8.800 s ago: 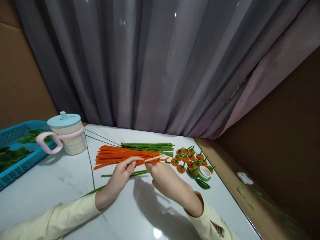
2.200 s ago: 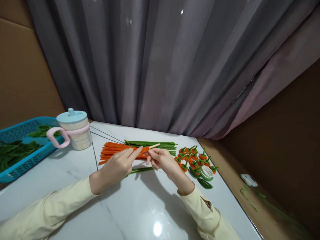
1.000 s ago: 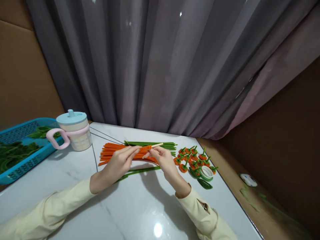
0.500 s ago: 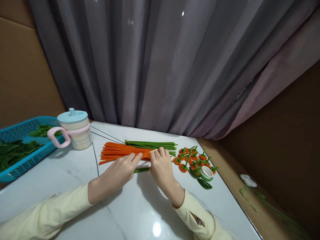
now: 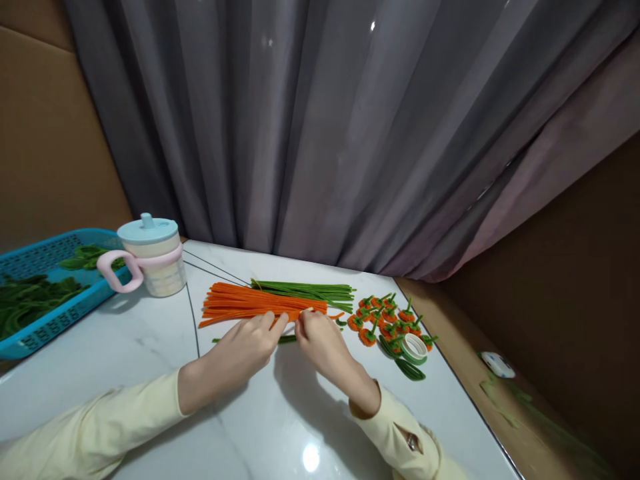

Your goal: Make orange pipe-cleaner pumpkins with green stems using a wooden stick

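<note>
Left hand [image 5: 254, 341] and right hand [image 5: 321, 340] pinch an orange chenille strip [image 5: 295, 316]; a slackened grip could let it unwind

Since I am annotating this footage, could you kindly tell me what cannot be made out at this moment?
All in the head view:
Pale stick: mostly hidden by the right hand.
Green stem nearest the person: partly covered by the left hand.
Blue basket: left end cut off by the picture's edge.
White object: markings too small and blurred.
</note>
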`<state>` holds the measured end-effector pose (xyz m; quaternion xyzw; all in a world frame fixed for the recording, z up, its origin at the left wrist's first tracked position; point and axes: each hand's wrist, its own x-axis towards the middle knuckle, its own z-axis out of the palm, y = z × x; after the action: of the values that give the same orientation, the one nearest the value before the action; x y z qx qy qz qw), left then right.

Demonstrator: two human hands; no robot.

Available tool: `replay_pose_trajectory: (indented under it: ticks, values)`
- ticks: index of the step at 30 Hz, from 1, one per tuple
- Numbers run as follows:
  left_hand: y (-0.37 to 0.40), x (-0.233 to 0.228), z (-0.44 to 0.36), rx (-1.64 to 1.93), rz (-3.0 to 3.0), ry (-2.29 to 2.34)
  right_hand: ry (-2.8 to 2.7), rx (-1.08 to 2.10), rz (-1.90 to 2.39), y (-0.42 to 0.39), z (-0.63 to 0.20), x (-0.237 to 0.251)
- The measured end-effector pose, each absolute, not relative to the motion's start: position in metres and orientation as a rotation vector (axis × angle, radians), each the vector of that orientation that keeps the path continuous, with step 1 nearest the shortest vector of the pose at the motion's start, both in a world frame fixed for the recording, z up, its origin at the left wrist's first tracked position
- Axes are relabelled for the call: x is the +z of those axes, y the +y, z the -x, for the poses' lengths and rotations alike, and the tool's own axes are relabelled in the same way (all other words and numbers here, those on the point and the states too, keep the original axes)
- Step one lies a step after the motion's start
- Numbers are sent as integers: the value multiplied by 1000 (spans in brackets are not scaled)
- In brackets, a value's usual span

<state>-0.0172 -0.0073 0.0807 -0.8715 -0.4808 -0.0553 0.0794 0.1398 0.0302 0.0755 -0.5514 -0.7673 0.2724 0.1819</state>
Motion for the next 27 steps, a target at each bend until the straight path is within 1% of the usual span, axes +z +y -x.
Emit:
replay_pose_trajectory:
  ticks: [2, 7, 10, 12, 15, 18, 27]
  values:
    - [-9, 82, 18, -152, 2578, -1370, -2097, 1001, 1518, 38, -145, 79]
    - [-11, 87, 21, -136, 2505, -1267, -1808, 1695, 1286, 56, -158, 84]
    - [-10, 86, 23, -141, 2489, -1221, -1640, 1960, 1182, 62, -163, 84]
    - [-10, 86, 24, -115, 2469, -1177, -1558, 2059, 1150, 64, -164, 83]
    - [-8, 85, 25, -51, 2436, -1088, -1485, 2105, 1141, 64, -163, 78]
    - [-7, 84, 25, -47, 2434, -1042, -1489, 2075, 1166, 63, -162, 74]
    - [-5, 85, 22, -26, 2481, -1051, -1721, 1752, 1283, 54, -156, 72]
